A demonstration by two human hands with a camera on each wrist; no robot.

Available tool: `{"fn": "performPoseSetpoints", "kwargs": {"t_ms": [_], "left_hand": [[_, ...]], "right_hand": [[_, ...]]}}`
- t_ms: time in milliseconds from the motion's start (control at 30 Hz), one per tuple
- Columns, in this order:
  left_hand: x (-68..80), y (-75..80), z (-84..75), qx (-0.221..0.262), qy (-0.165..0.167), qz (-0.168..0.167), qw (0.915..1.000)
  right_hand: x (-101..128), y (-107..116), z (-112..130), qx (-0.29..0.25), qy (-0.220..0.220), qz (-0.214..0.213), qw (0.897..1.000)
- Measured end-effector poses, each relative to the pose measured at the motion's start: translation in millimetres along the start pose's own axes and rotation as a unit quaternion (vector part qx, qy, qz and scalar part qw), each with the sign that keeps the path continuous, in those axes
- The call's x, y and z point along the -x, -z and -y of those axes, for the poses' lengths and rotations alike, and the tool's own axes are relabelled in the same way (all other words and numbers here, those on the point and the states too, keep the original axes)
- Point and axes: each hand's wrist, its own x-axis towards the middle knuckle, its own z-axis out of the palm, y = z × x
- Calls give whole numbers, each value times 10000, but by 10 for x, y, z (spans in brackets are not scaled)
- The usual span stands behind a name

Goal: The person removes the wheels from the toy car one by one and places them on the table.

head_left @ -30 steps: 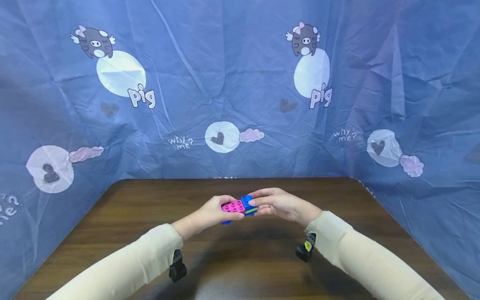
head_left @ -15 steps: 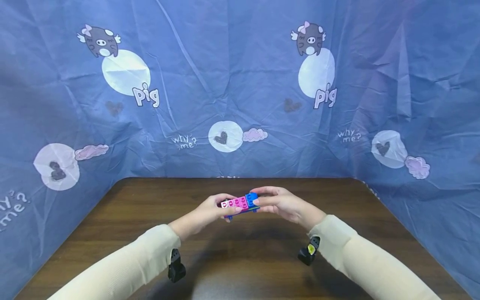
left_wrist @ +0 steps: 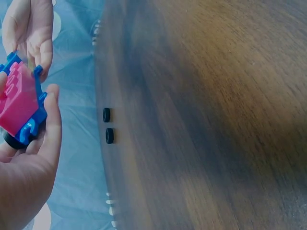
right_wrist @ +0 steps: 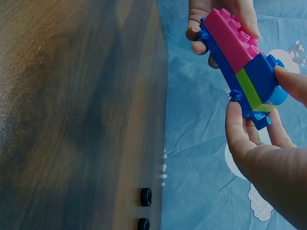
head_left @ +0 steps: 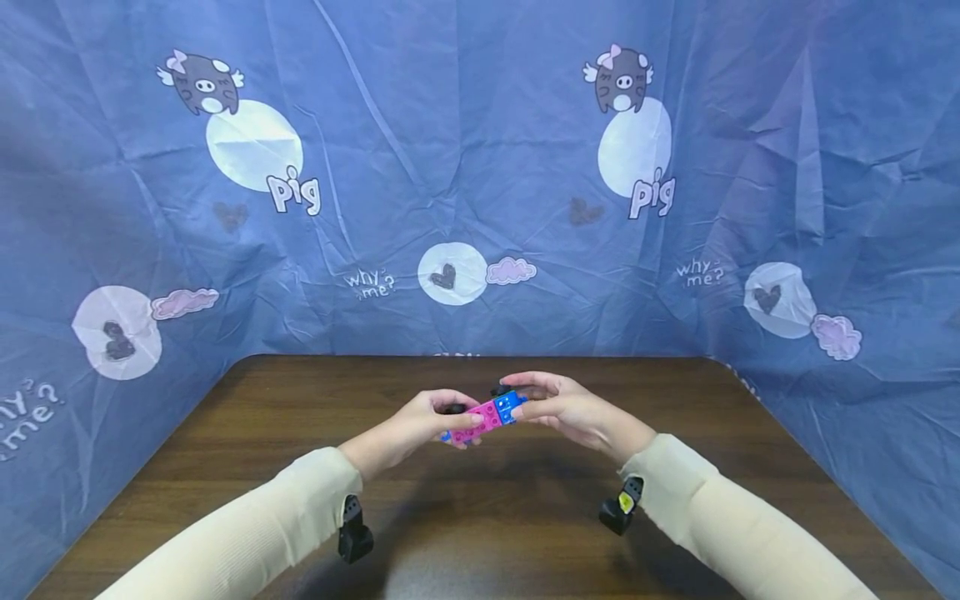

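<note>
We see a pink-and-blue plastic brick car (head_left: 489,414) above the brown wooden tabletop (head_left: 480,517): left hand (head_left: 412,425) grips its pink end (right_wrist: 226,40), right hand (head_left: 576,414) pinches its blue end (right_wrist: 261,76), presumably to steady it; two black round wheels (left_wrist: 110,136) lie loose.

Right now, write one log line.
left hand: grips pink plastic bricks; right hand: holds blue plastic brick; black wheels: on brown wooden table

A curtained-off recording corner, by the look of it; blue cloth (head_left: 517,117) printed with cartoon pigs (head_left: 205,86) and hearts (head_left: 444,277) hangs behind and along both sides of a wood-grain table (head_left: 487,533); small black cameras (head_left: 356,540) sit at the wrists (head_left: 363,460); the room beyond is hidden.
</note>
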Motion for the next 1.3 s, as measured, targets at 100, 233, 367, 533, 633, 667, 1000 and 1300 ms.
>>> {"fn": "performPoseSetpoints", "kwargs": {"t_ms": [100, 233, 367, 533, 633, 667, 1000, 1300], "left_hand": [[-1, -14, 1, -160, -145, -69, 9997], [6, -30, 2, -499, -290, -271, 9980], [12, -47, 11, -953, -517, -590, 9924], [10, -78, 36, -1337, -797, -840, 9842], [12, -93, 46, -1480, -940, -909, 9803], [12, -96, 49, -1546, -1001, -932, 9785], [18, -144, 57, -1929, -1363, -1122, 9652], [17, -133, 73, -1547, -823, -686, 9821]], "right_hand": [[3, 2, -2, 24, 26, 32, 10000], [0, 4, -12, 41, -57, -25, 10000], [-5, 2, -33, -58, -190, -164, 9997], [-7, -2, -55, -163, -322, -195, 9992], [-14, -8, -67, -181, -408, -171, 9989], [-17, -14, -71, -224, -451, -190, 9985], [-36, -57, -38, -457, -809, -278, 9953], [-44, -82, -15, -557, -693, -386, 9953]]}}
